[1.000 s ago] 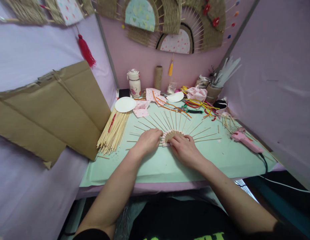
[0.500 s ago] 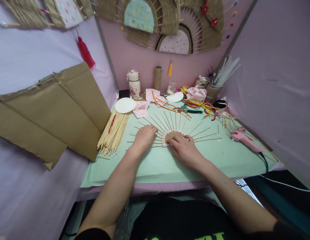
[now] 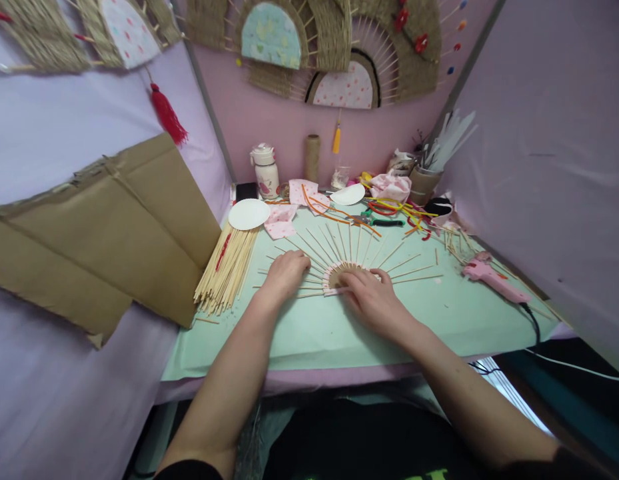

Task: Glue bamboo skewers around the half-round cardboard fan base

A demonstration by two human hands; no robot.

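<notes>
A fan-shaped frame of thin wooden sticks lies flat on the table, spreading from a half-circle of brown cardboard with a pink-and-white patterned rim. My left hand is over the left sticks, its fingers curled closed around a stick; the exact grip is partly hidden by the hand. My right hand rests on the cardboard with its fingers spread over it, covering the right part of the half-circle.
A bundle of sticks lies left, under a white disc, beside a leaning cardboard sheet. Behind are a bottle, green-handled pliers and coloured pipe cleaners. A pink glue gun with its cord lies right.
My left hand has shifted slightly left along the sticks. My right hand stays on the cardboard, its fingers slightly moved. The whole view has shifted a little.
</notes>
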